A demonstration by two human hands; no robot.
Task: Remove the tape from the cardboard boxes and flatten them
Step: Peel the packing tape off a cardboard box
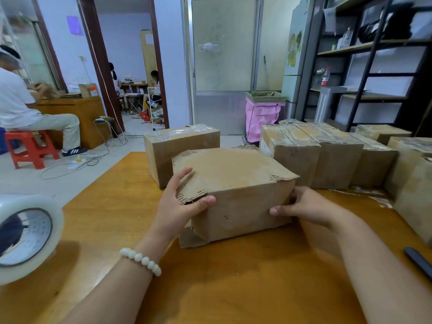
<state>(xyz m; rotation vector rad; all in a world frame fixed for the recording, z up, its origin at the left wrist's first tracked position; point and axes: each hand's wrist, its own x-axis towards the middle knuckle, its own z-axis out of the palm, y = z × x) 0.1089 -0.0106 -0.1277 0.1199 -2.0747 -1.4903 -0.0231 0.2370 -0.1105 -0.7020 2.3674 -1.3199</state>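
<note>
A brown cardboard box (pixel 236 192) with a scuffed, peeled top sits on the orange-brown wooden desk (pixel 112 206), caught between the two hands. Its long axis runs crosswise from one hand to the other, and one long side faces the person. The torn corners show bare corrugation.

The left hand (pixel 182 202) clamps the upper left corner. Its fingers (pixel 184 174) lie on the top and its thumb presses the near face. The right hand (pixel 304 204) grips the right end, with its thumb on the near face and its fingers curled round the end, partly hidden. A bracelet of white beads (pixel 140 260) circles the left wrist.

Seven boxes are in view. Just beyond the left fingers stands one taped cardboard box (pixel 180 146), touching the held one. Beyond and to the right of the right fingers stands a group of five taped cardboard boxes (pixel 334 157), packed side by side.

Well to the left of the left fingers is one roll of clear packing tape (pixel 25 237), standing on edge. Nearer the person than the right fingers, towards the right, lies one dark slim tool (pixel 418 260); what kind it is cannot be told
</note>
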